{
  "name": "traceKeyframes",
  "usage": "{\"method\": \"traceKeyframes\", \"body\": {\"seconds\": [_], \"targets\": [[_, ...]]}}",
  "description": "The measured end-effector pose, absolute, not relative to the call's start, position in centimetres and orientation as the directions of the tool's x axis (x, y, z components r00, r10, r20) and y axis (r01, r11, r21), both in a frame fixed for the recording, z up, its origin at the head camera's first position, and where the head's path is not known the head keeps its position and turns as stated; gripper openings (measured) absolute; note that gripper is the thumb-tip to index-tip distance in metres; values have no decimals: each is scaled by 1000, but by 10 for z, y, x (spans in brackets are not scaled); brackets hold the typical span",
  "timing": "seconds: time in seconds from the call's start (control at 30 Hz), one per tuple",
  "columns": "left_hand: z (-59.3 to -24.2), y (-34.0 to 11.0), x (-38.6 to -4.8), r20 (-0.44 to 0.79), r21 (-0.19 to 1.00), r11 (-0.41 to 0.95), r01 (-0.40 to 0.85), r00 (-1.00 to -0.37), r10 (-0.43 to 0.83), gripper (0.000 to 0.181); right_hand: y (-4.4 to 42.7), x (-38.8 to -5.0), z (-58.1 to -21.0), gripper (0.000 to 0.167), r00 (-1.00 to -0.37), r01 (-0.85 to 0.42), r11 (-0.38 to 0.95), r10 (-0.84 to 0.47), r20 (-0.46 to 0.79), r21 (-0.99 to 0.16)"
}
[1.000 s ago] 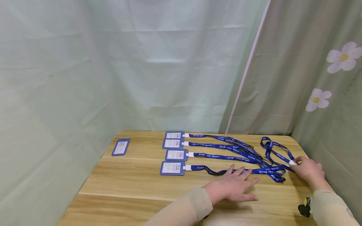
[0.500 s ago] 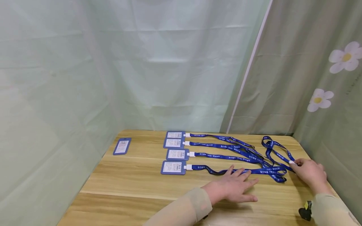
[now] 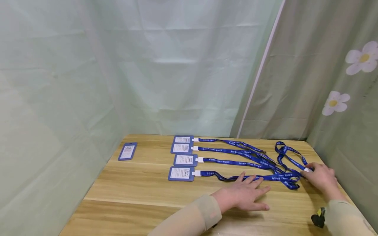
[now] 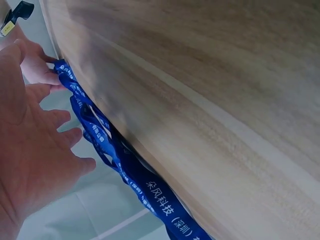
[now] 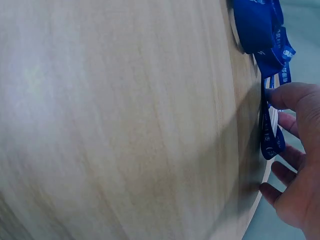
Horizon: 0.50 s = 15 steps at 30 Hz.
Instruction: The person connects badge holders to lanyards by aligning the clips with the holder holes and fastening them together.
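Observation:
My left hand [image 3: 243, 193] lies with fingers spread, its fingertips over the strap of the nearest blue lanyard [image 3: 206, 173]. That lanyard joins a blue ID card holder [image 3: 171, 174] through a white clip. Toward the right edge of the table, my right hand [image 3: 320, 178] pinches a loose blue lanyard [image 3: 290, 151] near its white clip [image 3: 307, 169]. In the right wrist view, the thumb and fingertips of the right hand [image 5: 300, 145] are at the blue strap [image 5: 269, 142]. The left wrist view has the left hand [image 4: 40, 145] beside printed straps [image 4: 130, 170].
Behind the nearest card holder lie several more, one of them a holder [image 3: 183, 160], with lanyards running right and overlapping. A separate card holder [image 3: 128, 151] lies at the far left without a strap. Curtains [image 3: 183, 82] surround the wooden table [image 3: 133, 193].
My right hand shifts very slightly at the loose lanyard's clip. The left hand keeps its place, and the cards and other straps lie as before.

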<state>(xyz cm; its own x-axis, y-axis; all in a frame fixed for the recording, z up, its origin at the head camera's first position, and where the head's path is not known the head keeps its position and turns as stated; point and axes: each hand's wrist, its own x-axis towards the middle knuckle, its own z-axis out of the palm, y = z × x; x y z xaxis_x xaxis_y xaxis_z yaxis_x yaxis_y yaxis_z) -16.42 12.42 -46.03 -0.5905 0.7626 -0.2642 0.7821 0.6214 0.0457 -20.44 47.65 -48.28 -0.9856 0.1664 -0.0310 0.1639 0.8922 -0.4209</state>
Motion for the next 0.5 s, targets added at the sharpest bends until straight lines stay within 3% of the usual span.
{"method": "traceKeyframes", "body": {"seconds": [0.5], "targets": [[-462,121,-164,-276,28,628,778,-598,753,70,488,-199,-487,50,-988,133,896,153,13,-425]]}}
